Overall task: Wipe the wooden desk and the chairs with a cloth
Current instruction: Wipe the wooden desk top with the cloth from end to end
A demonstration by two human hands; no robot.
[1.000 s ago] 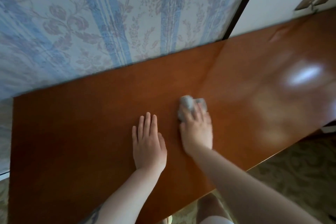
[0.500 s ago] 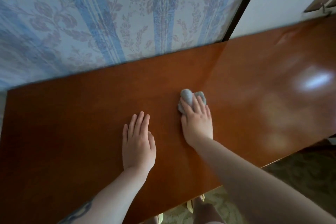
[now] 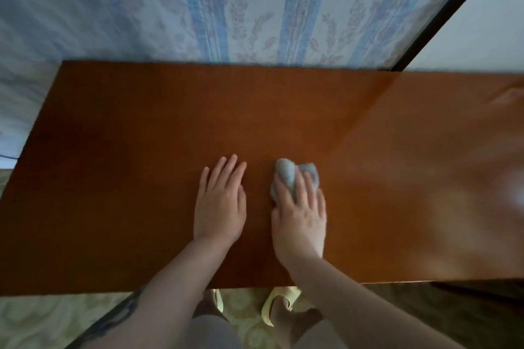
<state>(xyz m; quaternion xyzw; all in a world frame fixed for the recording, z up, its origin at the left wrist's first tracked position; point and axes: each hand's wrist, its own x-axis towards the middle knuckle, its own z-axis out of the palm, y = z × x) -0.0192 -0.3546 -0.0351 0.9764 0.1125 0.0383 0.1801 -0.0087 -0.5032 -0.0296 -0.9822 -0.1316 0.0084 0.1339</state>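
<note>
wiping the wooden desk (image 3: 141,150)

right hand (image 3: 300,215) grips the cloth (image 3: 286,176) mid-desk; left hand (image 3: 219,204) rests flat beside; desk runs left-right.

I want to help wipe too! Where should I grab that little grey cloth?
Probably the bunched hump of the grey cloth that pokes out beyond the right hand. Come from above, on the wall side: the near part is covered by the fingers, and that lump stands up off the wooden desk.
</note>
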